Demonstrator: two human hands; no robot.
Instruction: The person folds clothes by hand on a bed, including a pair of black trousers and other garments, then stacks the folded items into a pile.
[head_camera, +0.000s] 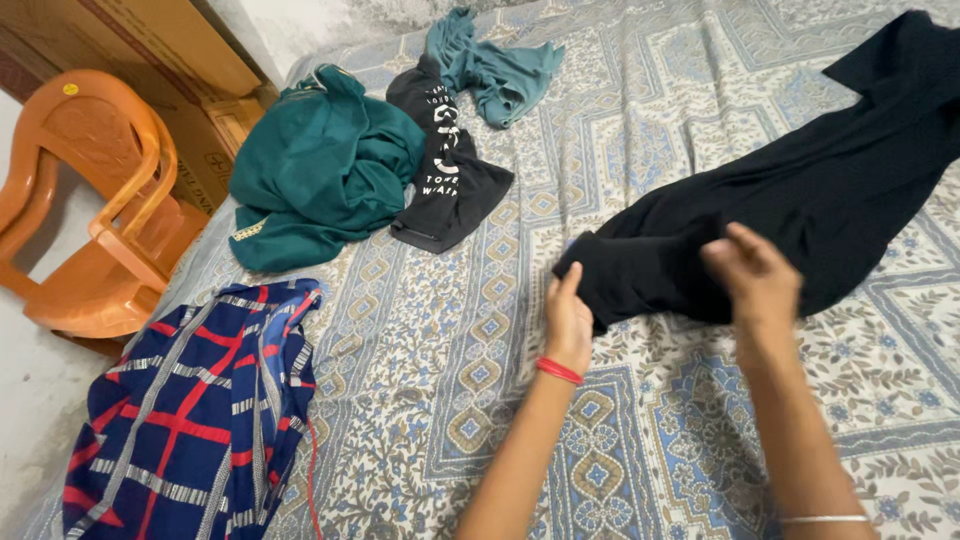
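**So, black garment on the bed: soft, floppy, grab it at the hem**

Honestly the black garment (800, 200) looks like light, limp knit fabric, so I'd guess it drapes and bunches rather than holding any shape. It runs from centre frame up to the upper right corner, lying on the patterned bedsheet (450, 400). Both hands are at its near end: the left hand (568, 322) lies flat with straight fingers against the rolled edge, while the right hand (752, 276) is curled closed, pinching a bit of cloth. That near edge seems the best place to hold, since there's a doubled layer to pinch.

At lower left, a blue-and-red checked cloth (195, 420) hangs over the bed's edge, well apart. Further up sit a crumpled teal garment (320, 170) and a black printed T-shirt (445, 170), touching each other, then a smaller teal-grey piece (495, 65) near the top. An orange plastic chair (95, 200) stands off the bed, upper left. Nothing crowds the hands.
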